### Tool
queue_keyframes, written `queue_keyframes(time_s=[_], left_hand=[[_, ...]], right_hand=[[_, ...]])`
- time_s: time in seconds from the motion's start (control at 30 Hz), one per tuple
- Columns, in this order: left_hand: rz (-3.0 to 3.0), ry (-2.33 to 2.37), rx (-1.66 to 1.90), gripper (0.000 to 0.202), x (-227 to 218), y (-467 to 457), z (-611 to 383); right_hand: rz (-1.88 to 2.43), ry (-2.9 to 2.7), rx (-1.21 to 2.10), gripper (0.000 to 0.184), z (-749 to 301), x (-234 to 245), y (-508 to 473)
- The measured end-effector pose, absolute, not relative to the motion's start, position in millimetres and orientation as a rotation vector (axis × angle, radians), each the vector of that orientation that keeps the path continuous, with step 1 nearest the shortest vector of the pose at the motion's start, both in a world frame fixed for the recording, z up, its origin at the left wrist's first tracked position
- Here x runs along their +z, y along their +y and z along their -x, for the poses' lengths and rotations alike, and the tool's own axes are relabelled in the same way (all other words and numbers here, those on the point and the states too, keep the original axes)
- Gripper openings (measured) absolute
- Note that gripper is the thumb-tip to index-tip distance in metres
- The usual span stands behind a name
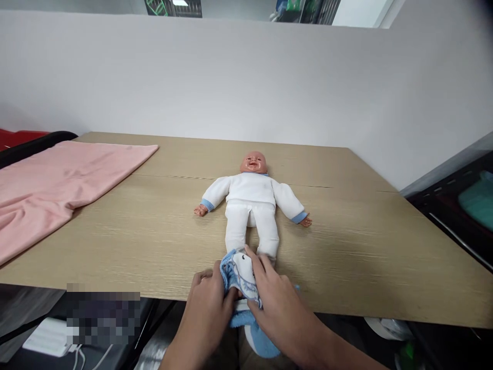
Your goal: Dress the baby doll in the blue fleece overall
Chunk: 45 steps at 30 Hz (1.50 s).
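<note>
Both hands are close together here, the left hand (208, 300) and the right hand (275, 295), and both are gripping 1 small blue-and-white terry garment (241, 277) between them! Left thumb and fingers pinch its near-left edge; right fingers spread over the printed panel, thumb below. A dark-eyed white figure shows on the print, and a loose blue fold hangs beneath the 2 hands, over the table's near edge. A scrap of blue peeks out beyond the right hand, too.

Just ahead of the fingers, here's the baby doll (252, 192), flat on its back, head farthest from the hands, arms out to both sides, legs pointing straight at them. It wears a white top with blue cuffs and white trousers. The feet are hidden behind the hands and garment, so whether the cloth touches them, I cannot tell.

Under the doll, the wood-grain table (165, 236) spreads out both ways. Well off to the left of the hands lies a pink cloth (77, 180), rumpled; far right, a black crate (435, 205) with teal fabric (477, 200) inside. Beyond everything, a pale wall (250, 82)!
</note>
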<state>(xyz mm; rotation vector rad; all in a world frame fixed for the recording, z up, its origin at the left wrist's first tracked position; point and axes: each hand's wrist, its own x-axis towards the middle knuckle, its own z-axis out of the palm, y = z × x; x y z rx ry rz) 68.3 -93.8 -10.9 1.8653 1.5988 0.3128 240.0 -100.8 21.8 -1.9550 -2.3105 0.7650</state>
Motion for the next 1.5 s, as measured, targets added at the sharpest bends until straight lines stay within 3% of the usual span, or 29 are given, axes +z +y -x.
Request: queue_keyframes(time_s=[0.23, 0.37, 0.57, 0.7, 0.9, 1.03, 1.3, 1.5], left_hand=[[-1.911, 1.508, 0.644, 0.027, -47.4, -93.3, -51.8], [-1.644, 1.320, 0.857, 0.036, -52.6, -96.3, -46.9], [-1.385, 1.138, 1.001, 0.029, -53.8, -101.1, -50.6], [-1.385, 1.029, 1.008, 0.035, -57.1, -91.5, -44.8], [-1.364, 0.902, 0.932, 0.033, -45.3, -60.7, -32.7], [-1.350, 0.871, 0.845, 0.026, -35.9, -48.7, -25.7], [-1.412, 0.727, 0.776, 0.037, -42.8, -48.2, -10.8], [-1.642, 0.747, 0.759, 0.019, -42.5, -35.8, -3.9]], right_hand=[[1.925, -2.285, 0.954, 0.088, -246.8, 19.0, -91.6], [1.782, -2.113, 1.134, 0.089, -256.3, 14.0, -88.2], [1.573, -1.890, 1.190, 0.077, -267.4, -7.3, -92.5], [1.382, -1.928, 1.116, 0.077, -275.7, -12.5, -89.6], [1.232, -2.088, 0.885, 0.038, -278.4, 3.1, -65.6], [1.213, -2.170, 0.687, 0.036, -274.8, 1.2, -57.7], [1.302, -2.130, 0.792, 0.038, -274.1, -14.8, -68.1], [1.113, -2.352, 0.491, 0.026, -278.4, -11.3, -60.6]])
